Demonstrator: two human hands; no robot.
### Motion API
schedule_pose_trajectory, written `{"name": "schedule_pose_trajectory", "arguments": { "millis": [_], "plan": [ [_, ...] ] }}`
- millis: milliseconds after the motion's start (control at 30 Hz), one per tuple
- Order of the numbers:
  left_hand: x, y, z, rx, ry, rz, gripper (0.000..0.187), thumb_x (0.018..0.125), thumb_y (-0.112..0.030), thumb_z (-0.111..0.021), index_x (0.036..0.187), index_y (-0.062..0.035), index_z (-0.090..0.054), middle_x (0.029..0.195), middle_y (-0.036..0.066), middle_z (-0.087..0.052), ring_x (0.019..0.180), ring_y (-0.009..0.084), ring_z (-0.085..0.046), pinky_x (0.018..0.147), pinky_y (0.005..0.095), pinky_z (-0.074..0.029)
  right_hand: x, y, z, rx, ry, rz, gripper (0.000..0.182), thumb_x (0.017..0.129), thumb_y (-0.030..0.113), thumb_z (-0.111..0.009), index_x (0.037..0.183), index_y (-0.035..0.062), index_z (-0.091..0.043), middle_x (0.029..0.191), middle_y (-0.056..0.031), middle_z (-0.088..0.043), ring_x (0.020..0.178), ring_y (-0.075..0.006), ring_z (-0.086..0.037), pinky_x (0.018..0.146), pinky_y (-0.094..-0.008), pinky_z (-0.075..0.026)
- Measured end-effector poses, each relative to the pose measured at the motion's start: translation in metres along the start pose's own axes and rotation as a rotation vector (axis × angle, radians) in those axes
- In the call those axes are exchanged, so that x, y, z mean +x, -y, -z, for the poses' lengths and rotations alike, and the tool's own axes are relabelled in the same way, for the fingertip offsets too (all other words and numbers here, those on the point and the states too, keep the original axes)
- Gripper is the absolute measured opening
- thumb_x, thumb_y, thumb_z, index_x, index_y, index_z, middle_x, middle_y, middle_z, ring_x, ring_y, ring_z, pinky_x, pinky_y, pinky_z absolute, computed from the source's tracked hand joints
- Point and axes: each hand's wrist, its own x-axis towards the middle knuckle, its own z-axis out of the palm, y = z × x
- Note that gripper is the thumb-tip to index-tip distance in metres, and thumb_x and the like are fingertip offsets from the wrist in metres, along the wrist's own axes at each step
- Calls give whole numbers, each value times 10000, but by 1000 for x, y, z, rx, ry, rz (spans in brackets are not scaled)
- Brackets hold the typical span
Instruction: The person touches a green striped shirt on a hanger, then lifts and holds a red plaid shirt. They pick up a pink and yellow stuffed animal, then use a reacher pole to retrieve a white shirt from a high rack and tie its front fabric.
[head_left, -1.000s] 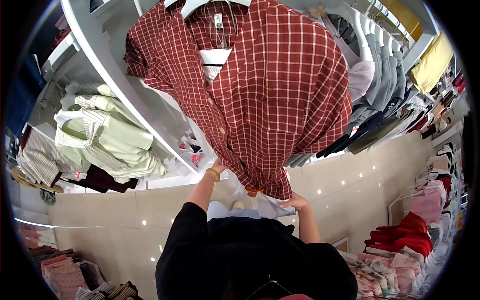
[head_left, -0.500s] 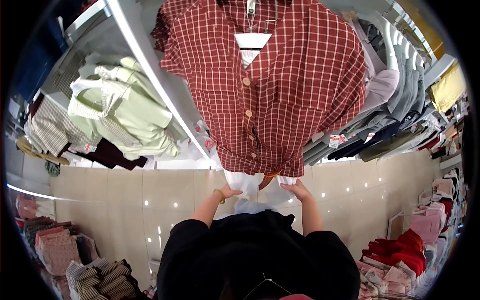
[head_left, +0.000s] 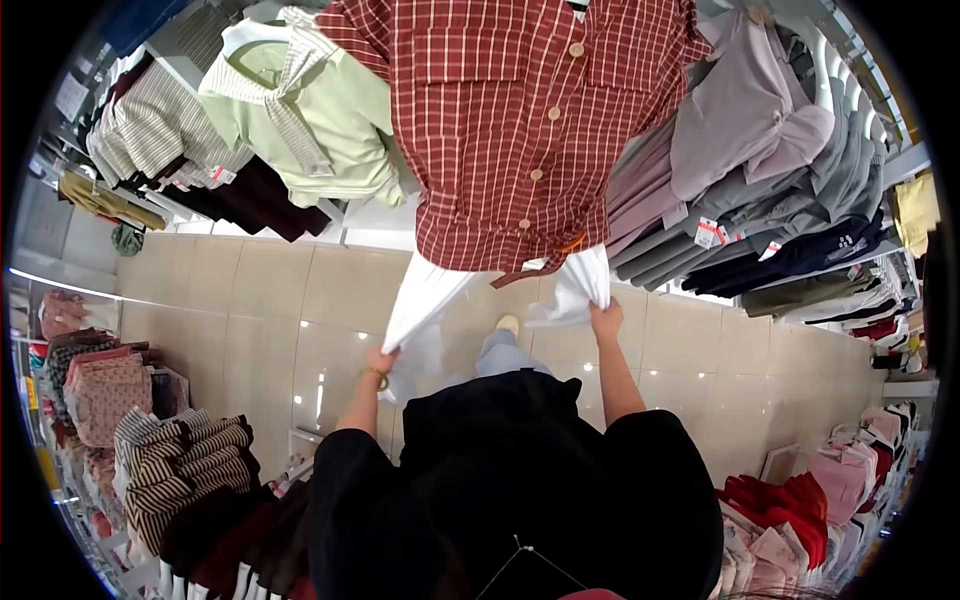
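Note:
A red checked short-sleeved shirt (head_left: 490,130) with round buttons hangs in front of me, with an orange and red tie at its hem. White fabric (head_left: 430,295) extends below it on both sides. My left hand (head_left: 381,362) is closed on the lower left corner of this fabric, a yellowish bangle at the wrist. On the right, my right hand (head_left: 606,318) pinches the other side of the white fabric (head_left: 583,285). The fabric is stretched outward between my hands, below the shirt hem.
A light green top (head_left: 310,110) hangs at the left and a mauve top (head_left: 735,105) at the right, beside grey garments (head_left: 850,150). Striped clothes (head_left: 190,470) stand at lower left, red ones (head_left: 785,505) at lower right. Tiled floor (head_left: 250,300) lies below.
My hands have moved apart, the left one down and outward, the right one slightly down. The white fabric is now spread wide. The shirt appears higher in view, and my shoe now shows.

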Motion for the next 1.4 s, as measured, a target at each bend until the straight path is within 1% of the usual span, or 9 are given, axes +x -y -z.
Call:
{"name": "schedule_pose_trajectory", "arguments": {
  "millis": [67, 133, 367, 600, 700, 867, 1000, 1300, 1400],
  "plan": [
    [4, 11, 29, -38, -54, -140, 350, 746, -291, -660, 950, -7, -639, 769, 169, -649, 709, 240, -629, 649, 377, -473, 0, -4, 13, -49, -115, -4, 322, 653, 189, -689, 877, -30, -613, 778, -218, -628, 716, -315, -621, 656, -382, -469],
    [7, 13, 54, -88, -6, 32, 355, 769, -290, -642, 985, -8, -631, 795, 135, -649, 758, 183, -603, 682, 346, -467, -3, -2, 28, 24, -113, -47, 345, 664, 211, -699, 893, -32, -614, 769, -192, -630, 704, -274, -614, 652, -362, -464],
    [-14, -24, 89, -594, 32, 150, 562, 776, -416, -633, 1108, 31, -557, 963, 103, -618, 851, 196, -582, 738, 320, -457, -40, 15, 71, 396, 55, -321, 515, 724, 345, -709, 1006, -73, -604, 883, -118, -638, 784, -176, -598, 702, -288, -458],
    [-45, -55, 82, -216, 21, 186, 610, 722, -465, -670, 1061, 36, -587, 952, 144, -633, 859, 215, -606, 744, 326, -471, -79, 20, 88, 450, 178, -363, 555, 714, 334, -719, 1051, -84, -578, 940, -142, -630, 826, -199, -607, 725, -292, -471],
    [-56, -42, 67, -34, 97, 74, 488, 719, -397, -674, 956, 28, -640, 861, 159, -656, 836, 256, -628, 745, 341, -481, -89, -17, 78, 306, 208, -299, 509, 674, 296, -723, 998, -78, -606, 901, -167, -645, 808, -235, -627, 706, -315, -484],
    [-62, 21, 23, 485, 188, 120, 455, 714, -301, -661, 1022, 26, -592, 1011, 230, -602, 975, 367, -569, 836, 389, -459, -127, -55, 54, -297, 312, -193, 396, 613, 242, -655, 873, -56, -641, 835, -264, -623, 821, -362, -624, 740, -400, -497],
    [-83, 43, 6, 469, 218, 128, 495, 705, -294, -667, 1069, 24, -559, 1059, 243, -576, 1018, 361, -550, 860, 390, -449, -158, -92, 22, -387, 326, -273, 431, 570, 263, -678, 872, -43, -642, 869, -248, -627, 843, -357, -618, 745, -396, -496],
    [-100, 50, 0, 401, 158, 202, 458, 714, -258, -652, 1048, 43, -569, 1042, 255, -582, 996, 373, -561, 845, 394, -450, -198, -113, 11, -475, 423, -205, 257, 703, 260, -613, 776, 17, -650, 781, -181, -653, 762, -288, -643, 711, -364, -503],
    [-98, 52, -1, 444, 192, 230, 420, 752, -283, -614, 1011, 47, -591, 1013, 264, -587, 984, 383, -562, 823, 401, -454, -205, -116, 13, -224, 425, -306, 205, 751, 218, -591, 728, 19, -638, 682, -137, -654, 669, -228, -650, 657, -327, -507]
  ]
}}
